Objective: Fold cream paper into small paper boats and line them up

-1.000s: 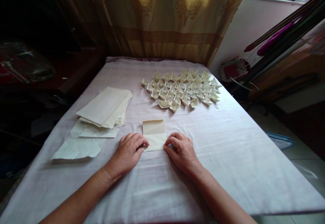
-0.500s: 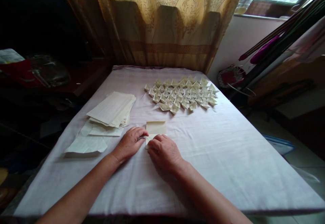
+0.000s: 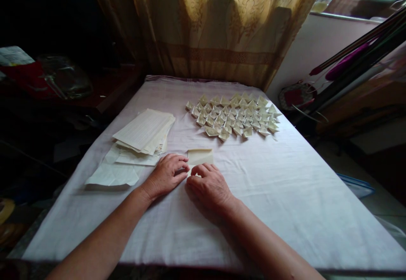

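Note:
A small piece of cream paper point(image 3: 200, 156) with a folded strip along its far edge lies on the cloth in front of me. My left hand point(image 3: 168, 172) is at the paper's left side, thumb and fingers curved around that edge. Over the near part of the paper, my right hand point(image 3: 212, 187) has its fingers bent and pressed together on it. Both hands hide much of the lower fold, so its exact shape cannot be made out. Beyond them stand several folded paper boats point(image 3: 231, 119), grouped closely in rows.
A stack of paper sheets point(image 3: 144, 130) lies left of my hands, with a creased loose sheet point(image 3: 112, 174) under its near side. White cloth point(image 3: 285, 212) covers the table. A patterned curtain point(image 3: 218, 30) hangs behind it. Dark furniture with a red bag point(image 3: 30, 79) stands left.
The view has shifted slightly, so everything appears a little further right and higher. Less of the paper's near part shows now, with my right hand's fingers covering it.

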`<state>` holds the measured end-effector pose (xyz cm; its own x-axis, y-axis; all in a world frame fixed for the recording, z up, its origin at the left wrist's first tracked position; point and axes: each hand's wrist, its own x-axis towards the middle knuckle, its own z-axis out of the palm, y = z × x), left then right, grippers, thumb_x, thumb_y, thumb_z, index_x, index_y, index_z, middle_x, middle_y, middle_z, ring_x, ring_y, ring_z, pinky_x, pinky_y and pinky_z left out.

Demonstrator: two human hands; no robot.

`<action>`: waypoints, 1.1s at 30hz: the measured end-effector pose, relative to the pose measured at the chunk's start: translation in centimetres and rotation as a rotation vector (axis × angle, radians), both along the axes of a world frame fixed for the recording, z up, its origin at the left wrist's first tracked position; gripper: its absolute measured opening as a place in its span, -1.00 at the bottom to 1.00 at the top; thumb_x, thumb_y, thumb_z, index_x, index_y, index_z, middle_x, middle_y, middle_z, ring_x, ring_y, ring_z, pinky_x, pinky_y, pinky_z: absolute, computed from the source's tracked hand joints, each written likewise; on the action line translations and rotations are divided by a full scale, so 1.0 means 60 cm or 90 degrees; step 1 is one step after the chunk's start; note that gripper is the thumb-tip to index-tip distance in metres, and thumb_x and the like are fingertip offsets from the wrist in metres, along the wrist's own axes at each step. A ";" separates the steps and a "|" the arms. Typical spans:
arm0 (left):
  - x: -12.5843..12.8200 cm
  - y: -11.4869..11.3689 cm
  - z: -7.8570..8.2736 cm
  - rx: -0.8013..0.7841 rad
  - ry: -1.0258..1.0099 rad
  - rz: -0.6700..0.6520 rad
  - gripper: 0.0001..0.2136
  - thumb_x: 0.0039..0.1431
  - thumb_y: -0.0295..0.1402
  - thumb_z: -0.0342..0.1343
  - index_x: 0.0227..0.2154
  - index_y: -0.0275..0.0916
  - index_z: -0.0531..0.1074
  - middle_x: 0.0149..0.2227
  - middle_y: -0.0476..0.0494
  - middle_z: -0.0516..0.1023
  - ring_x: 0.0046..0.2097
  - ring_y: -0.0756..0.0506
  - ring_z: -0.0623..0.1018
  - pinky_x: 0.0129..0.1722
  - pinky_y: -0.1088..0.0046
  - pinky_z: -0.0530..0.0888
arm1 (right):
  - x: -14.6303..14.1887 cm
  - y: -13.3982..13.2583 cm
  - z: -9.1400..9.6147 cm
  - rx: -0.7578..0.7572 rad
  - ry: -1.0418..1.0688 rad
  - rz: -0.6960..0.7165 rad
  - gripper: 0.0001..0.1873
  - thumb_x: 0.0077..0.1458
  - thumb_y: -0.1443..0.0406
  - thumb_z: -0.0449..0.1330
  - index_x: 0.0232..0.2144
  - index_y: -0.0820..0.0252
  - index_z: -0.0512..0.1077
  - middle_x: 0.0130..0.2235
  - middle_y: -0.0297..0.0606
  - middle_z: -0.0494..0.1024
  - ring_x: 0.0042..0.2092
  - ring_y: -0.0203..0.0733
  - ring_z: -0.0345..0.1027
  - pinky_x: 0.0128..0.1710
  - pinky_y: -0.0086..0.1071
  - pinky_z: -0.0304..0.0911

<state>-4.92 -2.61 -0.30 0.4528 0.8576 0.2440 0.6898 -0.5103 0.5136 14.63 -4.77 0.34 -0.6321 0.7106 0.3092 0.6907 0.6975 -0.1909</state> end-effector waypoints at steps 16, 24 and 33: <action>0.013 -0.015 0.009 -0.040 0.024 0.032 -0.84 0.05 -0.36 0.25 -0.26 -0.15 0.50 0.04 -0.11 0.50 0.10 -0.20 0.42 0.15 0.14 0.29 | 0.020 -0.010 -0.023 -0.080 0.155 0.003 -0.78 0.25 0.31 0.12 -0.36 0.13 0.56 -0.34 -0.27 0.54 -0.36 -0.31 0.39 -0.32 -0.48 0.25; 0.018 -0.017 0.017 -0.046 0.071 0.038 -0.83 0.06 -0.36 0.24 -0.25 -0.14 0.46 0.04 -0.10 0.49 0.12 -0.21 0.40 0.13 0.12 0.28 | 0.023 -0.011 -0.020 -0.092 0.167 0.031 -0.75 0.25 0.34 0.10 -0.42 0.15 0.54 -0.39 -0.29 0.51 -0.37 -0.30 0.37 -0.32 -0.47 0.24; 0.016 -0.019 0.017 -0.080 0.071 0.034 -0.80 0.07 -0.35 0.24 -0.21 -0.14 0.44 0.10 -0.11 0.45 0.17 -0.21 0.36 0.17 0.11 0.23 | 0.023 -0.010 -0.025 -0.082 0.187 0.036 -0.76 0.26 0.32 0.10 -0.39 0.16 0.54 -0.36 -0.26 0.53 -0.36 -0.29 0.37 -0.32 -0.45 0.26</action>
